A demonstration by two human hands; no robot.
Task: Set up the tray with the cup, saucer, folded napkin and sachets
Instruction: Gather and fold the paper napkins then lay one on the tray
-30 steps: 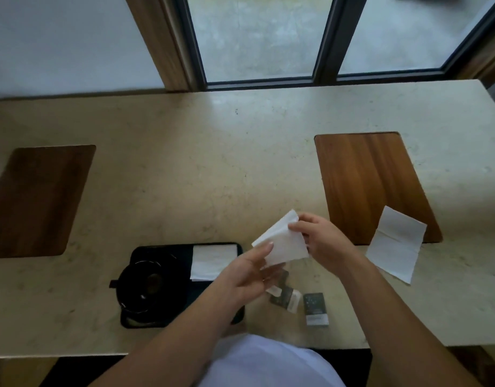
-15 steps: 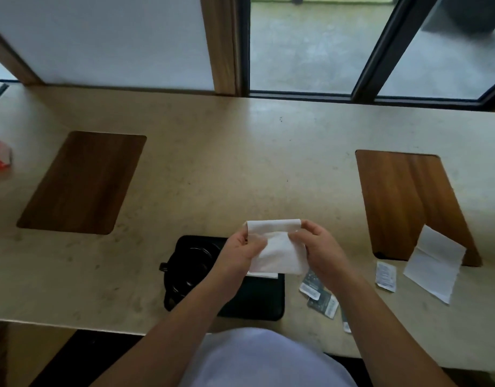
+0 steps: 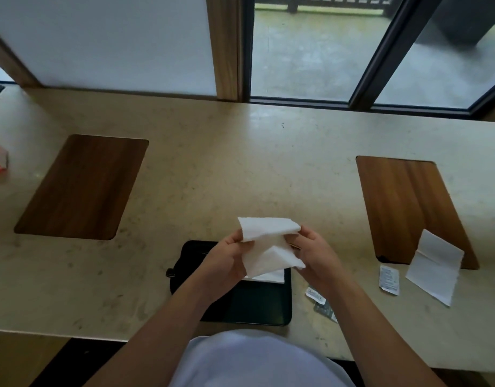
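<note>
Now white napkin (image 3: 267, 247) part-folded, creased, pinched by both hands.

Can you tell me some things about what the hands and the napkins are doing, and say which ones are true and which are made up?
1. Both hands hold one white napkin. True: the left hand and the right hand grip the held napkin above the black tray.
2. The sachets are already on the tray. False: the white sachet and the sachets by the right wrist lie on the counter.
3. Another napkin lies at the right, partly on a wooden board. True: the loose napkin overlaps the right board.
4. The left board has a napkin on it. False: the left board is bare.
</note>
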